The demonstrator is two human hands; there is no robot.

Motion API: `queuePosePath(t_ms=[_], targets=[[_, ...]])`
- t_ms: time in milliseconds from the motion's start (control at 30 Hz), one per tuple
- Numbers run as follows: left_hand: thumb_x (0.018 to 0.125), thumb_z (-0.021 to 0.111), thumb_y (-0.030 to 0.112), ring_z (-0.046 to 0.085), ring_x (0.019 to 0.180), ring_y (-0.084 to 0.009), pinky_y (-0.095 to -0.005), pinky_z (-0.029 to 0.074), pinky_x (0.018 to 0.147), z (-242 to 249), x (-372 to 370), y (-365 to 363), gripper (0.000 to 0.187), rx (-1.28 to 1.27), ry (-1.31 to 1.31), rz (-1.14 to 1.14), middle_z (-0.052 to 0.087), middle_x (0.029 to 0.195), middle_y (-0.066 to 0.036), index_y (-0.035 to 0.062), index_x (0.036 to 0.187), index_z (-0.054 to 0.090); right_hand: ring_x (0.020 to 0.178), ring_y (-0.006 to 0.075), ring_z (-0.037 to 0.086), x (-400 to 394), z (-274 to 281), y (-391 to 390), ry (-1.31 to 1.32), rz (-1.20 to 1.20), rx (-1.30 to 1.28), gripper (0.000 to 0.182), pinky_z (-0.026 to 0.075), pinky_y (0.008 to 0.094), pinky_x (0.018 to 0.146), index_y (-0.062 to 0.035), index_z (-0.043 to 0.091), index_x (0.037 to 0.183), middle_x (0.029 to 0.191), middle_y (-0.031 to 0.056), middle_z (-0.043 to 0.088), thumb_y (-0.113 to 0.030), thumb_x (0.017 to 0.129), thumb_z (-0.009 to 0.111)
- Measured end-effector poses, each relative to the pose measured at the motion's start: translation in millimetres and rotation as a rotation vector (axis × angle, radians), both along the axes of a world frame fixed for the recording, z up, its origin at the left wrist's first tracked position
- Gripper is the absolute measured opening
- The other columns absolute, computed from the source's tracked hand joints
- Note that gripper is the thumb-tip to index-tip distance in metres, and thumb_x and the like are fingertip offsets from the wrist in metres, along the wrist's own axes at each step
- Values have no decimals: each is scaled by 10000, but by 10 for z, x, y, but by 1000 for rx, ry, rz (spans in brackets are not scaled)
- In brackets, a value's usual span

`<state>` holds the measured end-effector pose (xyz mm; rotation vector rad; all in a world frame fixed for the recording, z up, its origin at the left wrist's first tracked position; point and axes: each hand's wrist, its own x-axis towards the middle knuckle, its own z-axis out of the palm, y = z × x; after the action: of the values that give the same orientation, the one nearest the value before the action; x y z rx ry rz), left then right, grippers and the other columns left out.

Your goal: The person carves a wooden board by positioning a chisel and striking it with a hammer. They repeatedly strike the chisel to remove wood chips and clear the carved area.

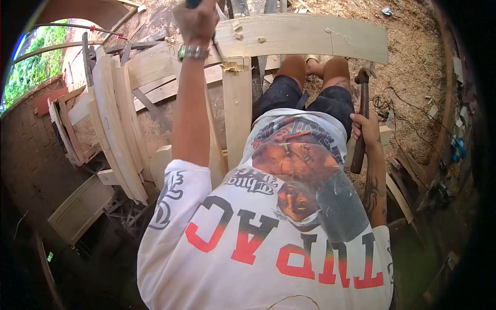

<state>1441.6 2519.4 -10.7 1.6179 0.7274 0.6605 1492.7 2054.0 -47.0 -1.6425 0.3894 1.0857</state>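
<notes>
Left hand at 11 o'clock is closed in a fist round the dark handle of a thin tool, likely a chisel; the picture's top edge cuts off part of the handle. Its blade slants down towards 12 o'clock, near the rough, splintered cut at the end of the plank. Whether the tip touches wood, I cannot tell. Right hand, between 2 and 3 o'clock, wraps its fingers round the hammer partway along the handle — the head points away from the body, well apart from the chisel. The curved board spans from 11 to 1 o'clock, with loose chips on top.

Good work here would mean seating the edge squarely before any blow, keeping the wrist firm and the knuckles below the struck end. Light, straight taps and thin bites should suit this wood — heavy ones could split the plank's torn edge. Brushing chips off helps keep the line visible, and both thighs are best kept out of the blade's path.
</notes>
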Motion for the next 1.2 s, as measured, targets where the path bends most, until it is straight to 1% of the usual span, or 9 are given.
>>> queuePosePath(t_ms=[100, 167, 233, 300, 600, 800, 967, 1133, 1200], targets=[[824, 761, 465, 621, 538, -298, -424, 498, 559, -62, -597, -125, 502, 425, 644, -132, 633, 551, -92, -4, 670, 667, 417, 96, 448, -102, 4, -250, 0, -9, 42, 188, 371, 277, 377, -105, 494, 945, 625, -20, 456, -63, 896, 671], [796, 757, 593, 694, 788, -393, -489, 542, 746, -156, -1002, -481, 655, 283, 1035, -250, 730, 840, -179, -40, 958, 717, 417, 100, 451, -167, -25, -378, -33, -21, 20, 194, 374, 278, 378, -106, 495, 947, 629, -19, 457, -68, 898, 679], [765, 764, 647, 695, 1000, -409, -507, 544, 864, -593, -1572, -1027, 840, 568, 1102, -164, 675, 1186, -228, -29, 1243, 616, 418, 103, 453, -224, -87, -436, -37, -60, 21, 201, 376, 278, 378, -107, 495, 950, 632, -18, 456, -73, 899, 687], [709, 775, 714, 677, 1058, -437, -513, 561, 867, -662, -1794, -1506, 909, 597, 1196, -90, 658, 1232, -245, 9, 1247, 578, 418, 104, 453, -258, -113, -456, -8, -112, 36, 209, 378, 278, 378, -110, 497, 955, 632, -17, 451, -77, 899, 696], [665, 846, 552, 698, 974, -419, -510, 568, 829, -562, -1532, -1340, 768, 461, 1103, 92, 709, 1023, -244, -17, 1126, 614, 440, 107, 458, -272, -132, -411, 29, -143, 32, 209, 385, 289, 395, -103, 497, 977, 642, -19, 441, -83, 904, 691], [757, 795, 618, 715, 870, -410, -488, 571, 745, -535, -1118, -708, 674, 449, 1165, -102, 727, 911, -220, -11, 974, 690, 439, 98, 452, -167, -123, -293, 12, -145, 83, 210, 386, 282, 400, -93, 498, 997, 641, -23, 442, -95, 910, 689], [874, 769, 483, 667, 604, -275, -441, 561, 667, -210, -575, 41, 481, 502, 565, 162, 642, 600, -116, 15, 789, 693, 450, 102, 460, -217, -55, -423, -29, -159, 33, 219, 393, 283, 407, -87, 491, 1001, 639, -18, 439, -102, 915, 692], [889, 799, 265, 492, 429, -91, -268, 374, 399, -178, 126, 612, 338, -131, -329, 180, 535, 536, -1, 101, 701, 572, 454, 109, 458, -215, -16, -502, -28, -176, -9, 234, 392, 286, 409, -80, 486, 1005, 636, -13, 426, -118, 918, 701], [968, 697, 239, 413, 344, -81, -268, 292, 322, -301, 368, 716, 399, -97, -313, 241, 460, 483, 44, 162, 633, 493, 455, 110, 455, -209, 34, -524, -20, -177, -21, 237, 388, 286, 409, -81, 486, 1007, 638, -13, 423, -123, 919, 702]])
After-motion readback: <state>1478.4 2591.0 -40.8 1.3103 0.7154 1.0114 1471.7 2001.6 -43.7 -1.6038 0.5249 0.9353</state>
